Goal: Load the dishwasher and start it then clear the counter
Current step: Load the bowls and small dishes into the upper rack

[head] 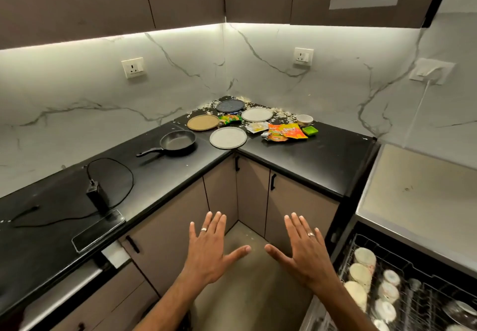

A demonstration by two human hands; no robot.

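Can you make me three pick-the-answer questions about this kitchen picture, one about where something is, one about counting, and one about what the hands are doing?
1. Where is the frying pan?
A. On the black counter, left of the plates
B. In the dishwasher
C. On the floor

2. How many round plates lie on the counter?
A. Two
B. Four
C. Six

3. What are the hands doing?
A. Gripping a plate
B. Held open, holding nothing
C. Pulling a cabinet handle

Answers: 1 A, the pan sits on the counter beside the tan plate. 2 B, one dark, one tan, two white. 3 B, the left hand and right hand show spread fingers in the air.
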